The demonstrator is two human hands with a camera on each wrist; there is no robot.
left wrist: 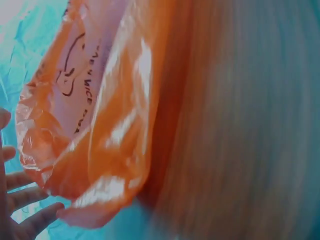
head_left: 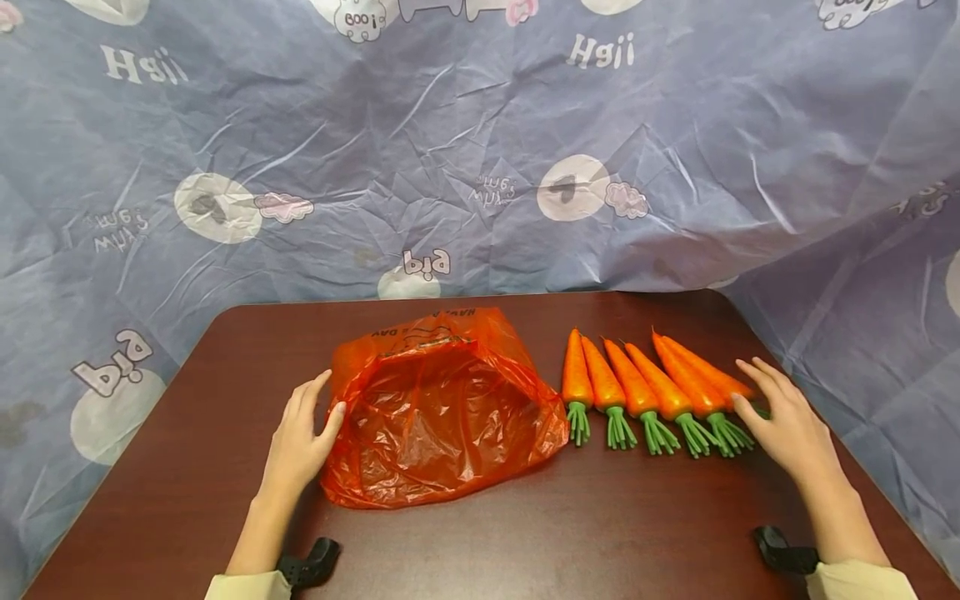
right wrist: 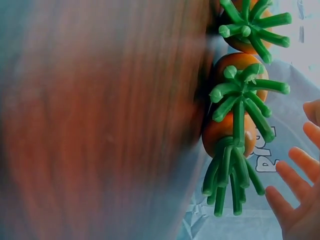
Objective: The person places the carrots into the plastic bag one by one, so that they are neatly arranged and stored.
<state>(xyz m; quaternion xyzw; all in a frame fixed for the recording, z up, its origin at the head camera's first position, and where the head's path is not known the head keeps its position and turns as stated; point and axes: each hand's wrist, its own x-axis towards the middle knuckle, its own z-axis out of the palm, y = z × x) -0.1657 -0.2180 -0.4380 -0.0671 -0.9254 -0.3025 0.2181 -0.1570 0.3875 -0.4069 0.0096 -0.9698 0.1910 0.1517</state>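
An orange-red plastic bag (head_left: 442,417) with dark print lies on the table, its wide mouth facing me. My left hand (head_left: 300,433) is at the bag's left side, fingers spread and thumb near the rim. In the left wrist view the fingers (left wrist: 30,197) come right up to the bag's edge (left wrist: 100,200). Several carrots (head_left: 637,387) with green stems lie in a row right of the bag, tips pointing away. My right hand (head_left: 791,425) hovers by the rightmost carrot (head_left: 705,367), fingers spread, partly hiding its stem. Green stems (right wrist: 235,170) appear beside that hand in the right wrist view.
The dark brown table (head_left: 585,533) ends at a back edge just behind the bag and carrots. A blue-grey printed cloth (head_left: 465,150) hangs behind it and along both sides. Each wrist wears a black strap mount (head_left: 311,565).
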